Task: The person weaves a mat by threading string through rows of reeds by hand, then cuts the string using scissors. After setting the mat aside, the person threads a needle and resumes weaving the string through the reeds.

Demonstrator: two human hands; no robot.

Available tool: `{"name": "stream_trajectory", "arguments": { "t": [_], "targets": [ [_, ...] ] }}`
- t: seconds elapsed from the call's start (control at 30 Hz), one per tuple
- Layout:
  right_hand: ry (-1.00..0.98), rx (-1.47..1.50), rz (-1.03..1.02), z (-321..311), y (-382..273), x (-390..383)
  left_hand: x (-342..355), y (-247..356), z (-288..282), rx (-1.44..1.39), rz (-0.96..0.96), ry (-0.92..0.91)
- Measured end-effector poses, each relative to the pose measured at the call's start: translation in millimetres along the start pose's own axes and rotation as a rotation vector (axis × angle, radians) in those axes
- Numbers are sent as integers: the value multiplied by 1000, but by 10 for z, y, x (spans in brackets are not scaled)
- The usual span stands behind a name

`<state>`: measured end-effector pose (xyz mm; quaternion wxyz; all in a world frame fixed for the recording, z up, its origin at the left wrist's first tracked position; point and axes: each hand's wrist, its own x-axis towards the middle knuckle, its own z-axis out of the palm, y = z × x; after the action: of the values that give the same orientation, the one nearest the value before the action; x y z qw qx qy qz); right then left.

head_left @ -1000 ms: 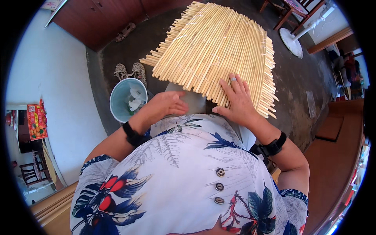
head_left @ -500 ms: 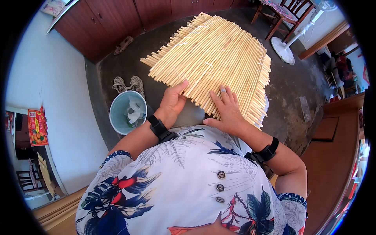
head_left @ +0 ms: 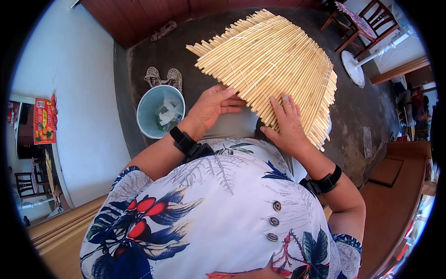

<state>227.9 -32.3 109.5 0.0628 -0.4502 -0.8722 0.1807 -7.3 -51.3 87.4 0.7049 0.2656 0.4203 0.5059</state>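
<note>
Seen from above, a person in a floral shirt is leaning over a mat (head_left: 274,65) of pale bamboo sticks that is lying on a dark floor (head_left: 362,116). The left hand (head_left: 211,108) is resting at the mat's near edge, fingers stretched along it, gripping nothing. The right hand (head_left: 288,123) is pressing flat on the sticks, fingers spread; a bucket (head_left: 147,116) is standing just left, beside sandals (head_left: 163,77).
</note>
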Motion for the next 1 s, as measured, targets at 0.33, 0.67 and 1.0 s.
{"name": "stream_trajectory", "arguments": {
  "t": [0.33, 0.67, 1.0],
  "targets": [
    [-29, -9, 27, 16, -45, 14, -10, 82, -70, 62, -63, 150],
    [-3, -33, 19, 63, -46, 49, 79, -81, -17, -231, -9, -100],
    [9, -25, 18, 64, -72, 72, 222, -258, 335, -312, 103, 11]
  ]
}}
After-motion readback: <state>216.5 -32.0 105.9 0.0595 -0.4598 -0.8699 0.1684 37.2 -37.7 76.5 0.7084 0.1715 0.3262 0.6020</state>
